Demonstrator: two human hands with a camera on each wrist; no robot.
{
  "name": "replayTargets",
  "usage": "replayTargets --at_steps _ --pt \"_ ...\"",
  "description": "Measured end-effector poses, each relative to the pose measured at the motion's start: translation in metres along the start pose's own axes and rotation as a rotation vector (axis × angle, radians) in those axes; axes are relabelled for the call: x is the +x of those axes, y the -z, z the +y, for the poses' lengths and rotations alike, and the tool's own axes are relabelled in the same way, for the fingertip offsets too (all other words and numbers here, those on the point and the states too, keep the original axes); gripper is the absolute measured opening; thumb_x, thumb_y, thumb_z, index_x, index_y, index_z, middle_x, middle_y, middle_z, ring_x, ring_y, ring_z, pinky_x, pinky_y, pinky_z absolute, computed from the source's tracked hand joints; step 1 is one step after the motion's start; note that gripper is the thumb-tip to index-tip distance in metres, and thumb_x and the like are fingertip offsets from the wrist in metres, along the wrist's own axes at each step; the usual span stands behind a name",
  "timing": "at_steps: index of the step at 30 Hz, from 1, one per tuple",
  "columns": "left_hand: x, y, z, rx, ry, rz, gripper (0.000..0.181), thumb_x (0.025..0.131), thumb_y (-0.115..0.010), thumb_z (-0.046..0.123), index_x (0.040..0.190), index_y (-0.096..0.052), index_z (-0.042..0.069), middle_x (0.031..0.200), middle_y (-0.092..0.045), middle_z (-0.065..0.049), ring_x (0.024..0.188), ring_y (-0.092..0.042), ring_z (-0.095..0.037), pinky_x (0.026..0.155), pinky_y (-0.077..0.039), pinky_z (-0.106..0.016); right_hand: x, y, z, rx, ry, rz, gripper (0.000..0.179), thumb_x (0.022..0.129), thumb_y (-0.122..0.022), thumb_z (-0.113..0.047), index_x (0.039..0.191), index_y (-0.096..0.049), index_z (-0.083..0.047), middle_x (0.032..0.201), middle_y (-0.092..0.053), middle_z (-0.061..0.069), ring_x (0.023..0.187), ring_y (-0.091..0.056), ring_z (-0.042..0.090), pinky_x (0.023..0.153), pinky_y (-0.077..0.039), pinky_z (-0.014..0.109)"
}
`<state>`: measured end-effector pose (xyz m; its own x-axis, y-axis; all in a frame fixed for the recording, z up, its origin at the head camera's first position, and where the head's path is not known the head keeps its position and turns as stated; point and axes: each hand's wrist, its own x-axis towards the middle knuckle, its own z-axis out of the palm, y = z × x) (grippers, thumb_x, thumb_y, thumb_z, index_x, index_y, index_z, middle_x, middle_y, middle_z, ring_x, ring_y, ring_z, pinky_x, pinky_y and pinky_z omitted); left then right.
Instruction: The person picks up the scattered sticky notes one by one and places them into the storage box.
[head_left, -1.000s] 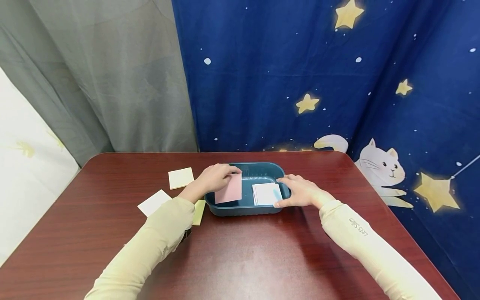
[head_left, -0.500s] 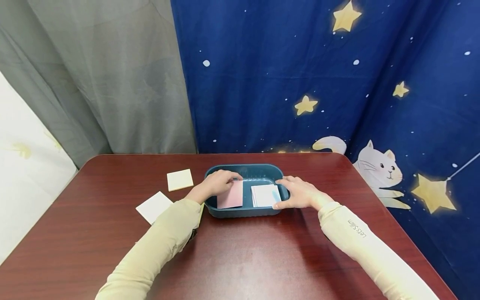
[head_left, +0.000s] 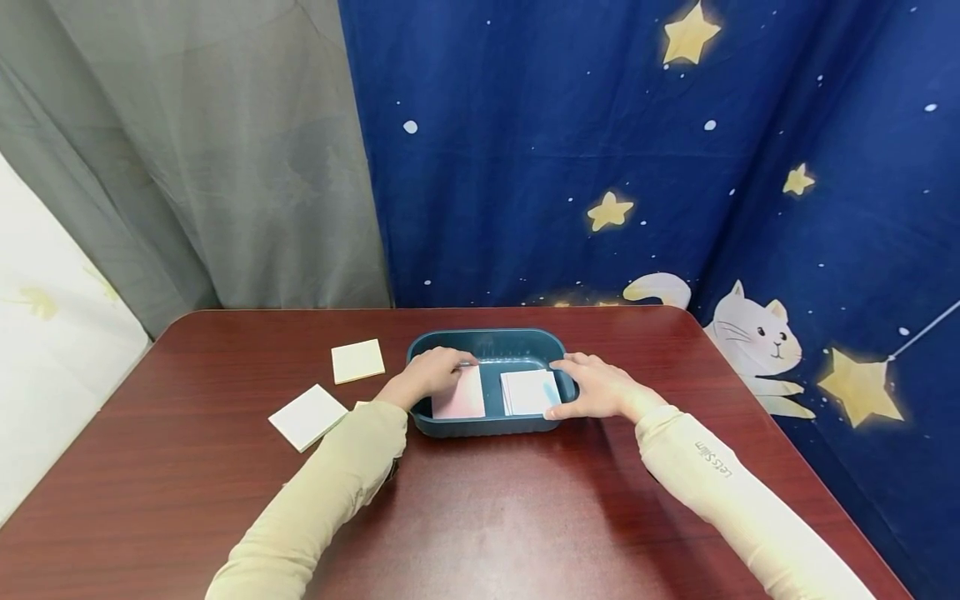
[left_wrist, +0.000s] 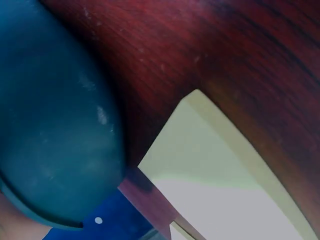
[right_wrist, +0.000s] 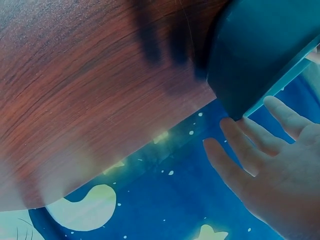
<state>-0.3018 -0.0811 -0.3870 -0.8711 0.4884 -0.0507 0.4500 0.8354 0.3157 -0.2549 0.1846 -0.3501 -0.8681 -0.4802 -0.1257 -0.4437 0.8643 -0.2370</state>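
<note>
A dark teal plastic bin (head_left: 517,342) stands on the table. My left hand (head_left: 429,373) reaches over its left rim, holding a pink sticky note pad (head_left: 459,397) low inside, by the far-left edge. The pad lies nearly flat along the bin's floor, its corner under my fingers hidden. To its right in the bin lies a white sticky note pad (head_left: 529,392) with a blue mark. My right hand (head_left: 596,386) grips the bin's right end, thumb at the front rim and fingers toward the back. In the right wrist view, the fingers (right_wrist: 247,147) meet the bin's outer corner.
Left of the bin, a white pad (head_left: 307,417) and a cream pad (head_left: 357,362) lie on the table (head_left: 480,517). A pale yellow pad (left_wrist: 210,160) sits close beside the bin, mostly hidden by my left sleeve in the head view. Curtains (head_left: 487,150) hang behind.
My left hand has lowered the pink pad toward the bin's floor, where it now lies flatter. My left forearm shifted right, covering most of the yellow pad. The right hand stayed in place.
</note>
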Motion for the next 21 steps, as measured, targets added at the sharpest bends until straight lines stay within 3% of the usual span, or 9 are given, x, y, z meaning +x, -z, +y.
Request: replayTargets --at_steps 6,21 --pt "0.002 -0.007 -0.004 0.049 0.031 -0.03 0.035 0.088 -0.047 0.01 0.121 -0.056 0.018 0.119 -0.052 -0.008 0.11 -0.046 -0.023 0.09 -0.035 -0.041 0.0 -0.001 0.0 0.001 0.0 0.003 0.084 0.066 -0.063 -0.059 0.13 -0.043 -0.009 0.132 -0.036 0.017 0.117 -0.035 0.033 0.085 -0.034 0.053" --pt "0.006 -0.013 -0.001 0.069 0.017 -0.029 0.032 0.086 -0.051 0.019 0.117 -0.058 0.014 0.115 -0.055 -0.009 0.108 -0.048 -0.023 0.088 -0.037 -0.039 0.0 -0.001 0.0 0.005 -0.003 0.012 0.083 0.066 -0.064 -0.059 0.13 -0.044 -0.009 0.132 -0.037 0.016 0.116 -0.036 0.032 0.085 -0.034 0.052"
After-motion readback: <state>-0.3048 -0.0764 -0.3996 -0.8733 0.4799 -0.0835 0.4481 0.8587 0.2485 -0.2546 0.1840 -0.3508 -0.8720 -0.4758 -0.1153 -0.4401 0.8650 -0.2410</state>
